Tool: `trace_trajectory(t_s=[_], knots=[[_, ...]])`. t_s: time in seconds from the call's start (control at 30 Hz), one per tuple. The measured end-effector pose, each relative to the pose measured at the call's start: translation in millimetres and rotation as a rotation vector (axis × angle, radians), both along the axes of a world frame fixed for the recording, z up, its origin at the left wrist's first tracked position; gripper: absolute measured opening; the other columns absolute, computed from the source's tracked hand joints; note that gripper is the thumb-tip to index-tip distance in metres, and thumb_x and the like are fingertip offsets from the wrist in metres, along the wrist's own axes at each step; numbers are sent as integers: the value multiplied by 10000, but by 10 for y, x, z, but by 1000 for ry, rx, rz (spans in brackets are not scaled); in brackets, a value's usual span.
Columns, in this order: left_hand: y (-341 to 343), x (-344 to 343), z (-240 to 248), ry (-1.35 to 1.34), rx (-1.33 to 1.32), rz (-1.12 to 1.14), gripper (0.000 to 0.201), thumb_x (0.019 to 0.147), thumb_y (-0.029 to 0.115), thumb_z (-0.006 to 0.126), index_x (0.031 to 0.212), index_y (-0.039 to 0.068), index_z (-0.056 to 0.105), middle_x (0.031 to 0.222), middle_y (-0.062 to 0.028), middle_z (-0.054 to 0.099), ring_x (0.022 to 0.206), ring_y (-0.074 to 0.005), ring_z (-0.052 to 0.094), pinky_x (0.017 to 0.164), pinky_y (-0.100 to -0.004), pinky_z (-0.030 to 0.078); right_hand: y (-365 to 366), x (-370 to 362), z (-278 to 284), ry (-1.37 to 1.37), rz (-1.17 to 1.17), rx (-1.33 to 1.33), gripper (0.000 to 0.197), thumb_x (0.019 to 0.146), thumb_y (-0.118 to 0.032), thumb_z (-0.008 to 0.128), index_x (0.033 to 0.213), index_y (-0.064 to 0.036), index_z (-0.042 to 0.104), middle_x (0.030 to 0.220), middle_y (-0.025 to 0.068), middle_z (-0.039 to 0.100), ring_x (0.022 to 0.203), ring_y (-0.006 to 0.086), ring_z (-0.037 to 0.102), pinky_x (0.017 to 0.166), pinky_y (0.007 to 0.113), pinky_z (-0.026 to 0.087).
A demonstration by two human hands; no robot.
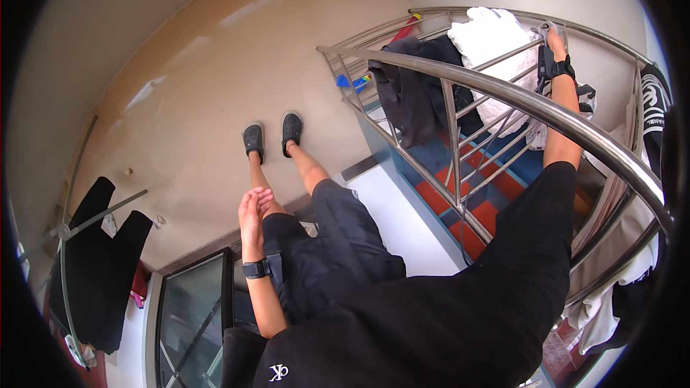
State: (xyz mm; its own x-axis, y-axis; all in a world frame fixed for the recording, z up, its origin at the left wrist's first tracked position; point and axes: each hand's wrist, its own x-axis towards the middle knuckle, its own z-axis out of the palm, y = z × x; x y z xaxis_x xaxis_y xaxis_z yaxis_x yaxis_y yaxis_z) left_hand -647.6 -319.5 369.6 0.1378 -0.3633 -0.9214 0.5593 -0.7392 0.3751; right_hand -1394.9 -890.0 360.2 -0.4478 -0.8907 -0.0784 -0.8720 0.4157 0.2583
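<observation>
My right arm reaches over the curved metal railing (503,86) to the far right. There my right hand (555,42) is closed on a bunched grey cloth (545,29) at a thin metal bar; part of the grip is hidden. Beside it hangs a white garment (489,43), with a dark grey garment (406,93) draped further left. My left hand (253,210) is raised in front of my legs, its fingers loosely stretched and holding nothing. Both wrists wear black straps.
On the left, black trousers (93,259) hang from a metal rack (65,231). A glass-paned frame (190,316) stands at the lower left. Red and blue tiles (496,172) show below the railing. More clothes (611,309) hang at the right edge.
</observation>
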Motion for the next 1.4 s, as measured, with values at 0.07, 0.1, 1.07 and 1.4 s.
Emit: trace_trajectory(t_s=[0.07,0.1,1.07,1.4], knots=[[82,46,-105,52,-36,17,259,888,244,399,1012,32,480,952,-95,581,864,-145,563,718,-232,420,-177,-24,396,70,-13,-89,593,842,-457,310,929,65,578,991,255,537,991,375,488,828,412,389],[82,67,-93,49,-30,-4,260,889,245,397,1015,32,478,956,-97,580,868,-144,562,715,-229,420,-61,21,349,74,-31,-124,605,842,-464,304,932,68,578,1004,263,536,1007,383,484,841,416,385],[502,1420,1154,-255,-330,-120,217,875,227,398,982,69,501,938,-77,600,838,-139,571,678,-230,407,4132,3811,1927,-366,260,-315,274,783,-220,563,891,13,466,791,244,554,779,417,518,638,460,404],[584,1121,1370,-344,-367,-141,224,873,235,388,981,80,508,931,-64,604,851,-147,579,705,-253,411,3924,3866,1215,-254,342,-450,315,773,-274,566,907,-7,467,905,186,502,873,342,487,710,453,414]])
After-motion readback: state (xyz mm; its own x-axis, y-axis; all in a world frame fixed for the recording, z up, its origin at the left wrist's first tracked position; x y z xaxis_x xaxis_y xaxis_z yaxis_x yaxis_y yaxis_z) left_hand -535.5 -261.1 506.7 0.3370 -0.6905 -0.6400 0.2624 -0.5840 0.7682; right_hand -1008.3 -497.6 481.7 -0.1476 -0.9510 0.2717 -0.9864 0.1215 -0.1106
